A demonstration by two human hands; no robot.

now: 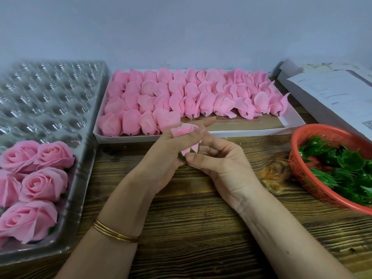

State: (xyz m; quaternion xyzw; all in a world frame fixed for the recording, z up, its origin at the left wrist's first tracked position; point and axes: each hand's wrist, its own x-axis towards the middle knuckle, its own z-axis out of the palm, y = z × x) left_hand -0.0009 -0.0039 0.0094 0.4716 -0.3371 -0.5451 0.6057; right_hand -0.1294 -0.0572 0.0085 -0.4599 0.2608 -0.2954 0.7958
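The left hand [177, 146] curls round a pink rose [186, 130] — index finger straight. The right hand [219, 160] pinches its green base [193, 150].

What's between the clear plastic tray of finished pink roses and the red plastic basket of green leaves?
Head view: the left hand and right hand holding one pink rose bud over wooden tabletop.
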